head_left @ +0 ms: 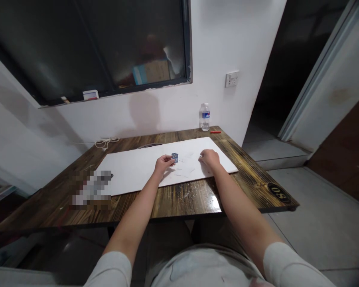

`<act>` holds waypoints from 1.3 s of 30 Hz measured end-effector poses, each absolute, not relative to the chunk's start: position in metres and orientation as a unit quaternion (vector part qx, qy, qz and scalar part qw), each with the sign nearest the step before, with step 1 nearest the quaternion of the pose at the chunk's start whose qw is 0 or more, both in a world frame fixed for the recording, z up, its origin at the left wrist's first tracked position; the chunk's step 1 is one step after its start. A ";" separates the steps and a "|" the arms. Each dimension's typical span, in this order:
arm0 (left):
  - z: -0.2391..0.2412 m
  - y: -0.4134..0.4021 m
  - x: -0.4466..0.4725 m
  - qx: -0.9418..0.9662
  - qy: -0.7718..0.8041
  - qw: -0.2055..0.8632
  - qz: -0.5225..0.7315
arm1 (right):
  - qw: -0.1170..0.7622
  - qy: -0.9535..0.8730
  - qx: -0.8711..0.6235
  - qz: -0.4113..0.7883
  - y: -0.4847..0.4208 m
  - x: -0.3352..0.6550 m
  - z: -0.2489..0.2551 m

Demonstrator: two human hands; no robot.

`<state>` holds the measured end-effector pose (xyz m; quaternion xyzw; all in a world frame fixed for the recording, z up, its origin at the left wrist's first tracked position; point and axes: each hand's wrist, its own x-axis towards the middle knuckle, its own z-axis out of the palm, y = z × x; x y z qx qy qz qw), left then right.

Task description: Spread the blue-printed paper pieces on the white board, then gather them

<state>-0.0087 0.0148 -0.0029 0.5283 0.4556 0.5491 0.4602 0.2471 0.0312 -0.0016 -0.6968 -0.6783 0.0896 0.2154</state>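
Here a dark wooden tabletop (179, 199) stands against a white wall, with a large white board (131, 169) lying flat across its middle. Both forearms reach out over the near edge onto that board. The left hand (164, 163) rests on the board near its centre, its grip pinched together on a small blue card (175, 157), which sticks up from the fingertips just above the white surface. The right hand (210, 158) lies well apart from it, toward the board's right end, fingers curled down with the tips touching the board; whether that grip is clamped on anything I cannot tell. Faint pale scraps lie on the board between the two hands. At the far right corner of the tabletop a clear water bottle (205, 116) stands upright by the wall, with a small red pen (215, 132) lying just beside its base.
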 end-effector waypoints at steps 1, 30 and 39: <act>-0.003 0.015 -0.009 0.528 0.456 0.459 0.550 | 0.207 -0.683 -0.696 0.081 0.031 0.247 -0.001; -0.002 0.015 -0.010 0.520 0.460 0.463 0.551 | 0.188 -0.705 -0.682 0.047 0.019 0.243 0.007; -0.004 0.016 -0.009 0.522 0.460 0.458 0.553 | 0.250 -0.700 -0.665 0.074 0.025 0.242 0.010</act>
